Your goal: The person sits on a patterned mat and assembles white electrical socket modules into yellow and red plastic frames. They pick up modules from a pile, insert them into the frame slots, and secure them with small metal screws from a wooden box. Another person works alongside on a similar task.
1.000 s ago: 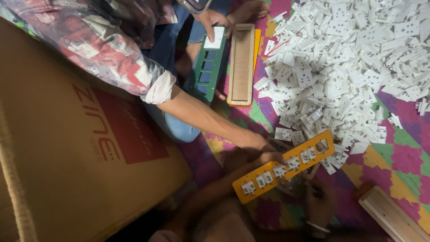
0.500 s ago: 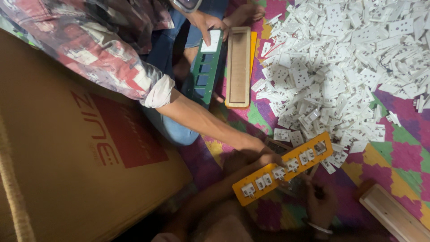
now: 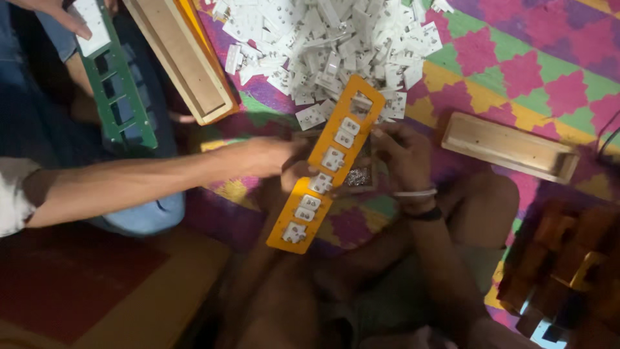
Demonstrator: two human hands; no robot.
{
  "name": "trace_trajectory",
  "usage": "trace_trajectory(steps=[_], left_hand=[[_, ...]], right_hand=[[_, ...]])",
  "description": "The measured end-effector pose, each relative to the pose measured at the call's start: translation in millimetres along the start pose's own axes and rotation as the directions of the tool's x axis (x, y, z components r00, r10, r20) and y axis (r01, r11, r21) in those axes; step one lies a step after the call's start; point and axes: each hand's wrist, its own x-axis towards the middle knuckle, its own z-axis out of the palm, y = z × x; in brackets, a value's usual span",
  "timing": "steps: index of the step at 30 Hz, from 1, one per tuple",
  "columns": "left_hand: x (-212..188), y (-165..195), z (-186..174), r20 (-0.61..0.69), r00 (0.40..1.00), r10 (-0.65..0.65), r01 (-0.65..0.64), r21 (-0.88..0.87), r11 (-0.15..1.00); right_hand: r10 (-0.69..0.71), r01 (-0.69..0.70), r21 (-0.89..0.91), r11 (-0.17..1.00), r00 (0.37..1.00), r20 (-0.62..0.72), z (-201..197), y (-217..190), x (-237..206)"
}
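Head view, looking down at a person seated on a patterned floor mat (image 3: 516,58) of pink, green, yellow and purple shapes.

An orange plastic jig (image 3: 328,163), long and narrow, lies tilted across the middle, above the person's lap. It has a row of cut-outs, most filled with small white socket parts (image 3: 333,158).

The person's right hand (image 3: 402,152) is at the jig's right edge, near its upper half, fingers curled in close; what they pinch cannot be told. A pale bangle and a dark band sit on that wrist.

The person's left hand (image 3: 296,176) is mostly hidden behind the jig's left edge, touching it; its fingers cannot be made out.

A co-worker's arm (image 3: 148,181) reaches in from the left edge, its hand ending just beside the jig.

A heap of loose white socket parts (image 3: 329,45) covers the mat along the top edge, touching the jig's upper end.

A green jig (image 3: 116,84) rests at the top left, with another hand at its upper end. Just right of it lies a wooden tray (image 3: 181,58). A second wooden tray (image 3: 510,145) sits on the mat at the right. A small dish of tiny metal pieces (image 3: 357,178) lies under the orange jig.
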Motion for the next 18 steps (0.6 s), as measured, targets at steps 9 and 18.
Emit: trace_trajectory(steps=[9,18], left_hand=[[-12.5,54.4,-37.9,-0.029,0.981,0.193,-0.193,0.004,0.981],[44.3,-63.8,49.2,0.269,0.953,-0.136,0.221,-0.317,0.922]], right_hand=[[0.014,-0.006,-0.079,0.997,0.995,0.096,0.9,5.8,3.3],[0.043,-0.032,-0.204,0.979,0.998,0.046,-14.6,20.4,16.6]])
